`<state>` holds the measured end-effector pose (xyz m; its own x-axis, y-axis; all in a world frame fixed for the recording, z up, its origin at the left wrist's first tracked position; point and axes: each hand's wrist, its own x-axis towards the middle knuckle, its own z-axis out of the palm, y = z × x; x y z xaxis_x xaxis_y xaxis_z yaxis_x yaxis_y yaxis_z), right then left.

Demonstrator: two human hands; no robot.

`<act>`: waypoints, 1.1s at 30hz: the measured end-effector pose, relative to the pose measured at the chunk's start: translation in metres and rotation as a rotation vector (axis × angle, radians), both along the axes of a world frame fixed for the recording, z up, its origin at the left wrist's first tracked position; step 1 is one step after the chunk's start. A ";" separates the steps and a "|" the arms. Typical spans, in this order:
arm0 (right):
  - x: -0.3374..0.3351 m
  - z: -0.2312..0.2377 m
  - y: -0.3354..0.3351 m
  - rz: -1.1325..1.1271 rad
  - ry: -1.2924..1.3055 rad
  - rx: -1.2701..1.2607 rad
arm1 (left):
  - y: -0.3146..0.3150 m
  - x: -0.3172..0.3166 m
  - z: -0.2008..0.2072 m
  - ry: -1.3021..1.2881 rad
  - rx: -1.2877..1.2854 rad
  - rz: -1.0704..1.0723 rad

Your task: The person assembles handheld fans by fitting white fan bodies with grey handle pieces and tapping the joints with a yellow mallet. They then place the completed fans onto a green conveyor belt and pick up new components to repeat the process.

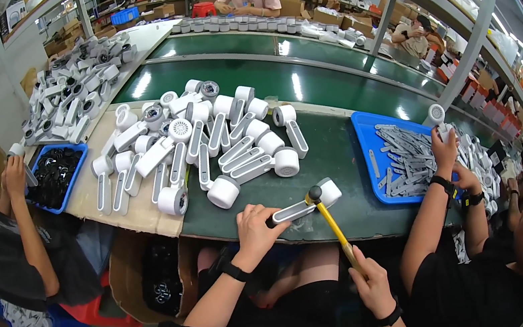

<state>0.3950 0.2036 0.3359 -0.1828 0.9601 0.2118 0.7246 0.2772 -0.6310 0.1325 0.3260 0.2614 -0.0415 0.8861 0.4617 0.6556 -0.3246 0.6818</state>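
Observation:
My left hand (259, 235) grips the handle end of a white handheld fan-like device (329, 192) with a grey strip along its handle. It lies on its side at the near edge of the green worktop, its round head pointing right. In my right hand (371, 286) is a hammer (336, 223) with a yellow handle and a dark, round-faced head. The hammer head rests on or just over the device's neck; which of the two I cannot tell. Beyond my hands, a heap of similar white-and-grey devices (180, 129) covers the worktop and a cardboard sheet.
On the right, a blue tray (362, 148) holds grey strips; a co-worker's hands (446, 153) hold another device beside it. To the left, a second person holds a device near a blue bin (82, 149) of black parts. A green conveyor (228, 77) runs behind.

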 end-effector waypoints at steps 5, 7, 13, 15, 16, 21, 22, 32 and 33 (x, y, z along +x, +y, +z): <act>-0.002 0.004 -0.005 -0.032 0.132 0.056 | 0.001 0.002 0.000 -0.015 -0.016 -0.005; 0.004 -0.004 -0.003 -0.027 0.072 -0.073 | 0.000 0.001 -0.001 -0.002 -0.023 -0.003; 0.008 -0.014 -0.001 -0.086 0.164 -0.033 | -0.001 0.002 0.004 0.025 -0.016 -0.006; 0.015 -0.018 0.000 -0.085 0.139 -0.074 | -0.001 0.002 0.005 0.035 -0.007 -0.003; 0.017 -0.020 0.000 -0.077 0.188 -0.067 | 0.000 0.001 0.004 0.040 0.025 -0.044; 0.018 -0.028 -0.014 -0.150 0.507 -0.185 | -0.015 0.002 0.016 -0.683 -0.465 -0.308; 0.017 -0.025 -0.018 -0.148 0.508 -0.190 | -0.015 -0.002 0.018 -0.682 -0.467 -0.303; -0.006 0.001 -0.009 0.009 0.266 -0.185 | -0.014 -0.015 0.011 -0.022 0.102 -0.019; -0.010 0.007 -0.007 0.032 0.219 -0.025 | -0.013 -0.015 0.013 -0.003 0.078 -0.021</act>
<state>0.3846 0.1963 0.3428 -0.1651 0.9601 0.2257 0.5607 0.2796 -0.7794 0.1173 0.3128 0.2741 -0.0246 0.8481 0.5293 0.6459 -0.3906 0.6559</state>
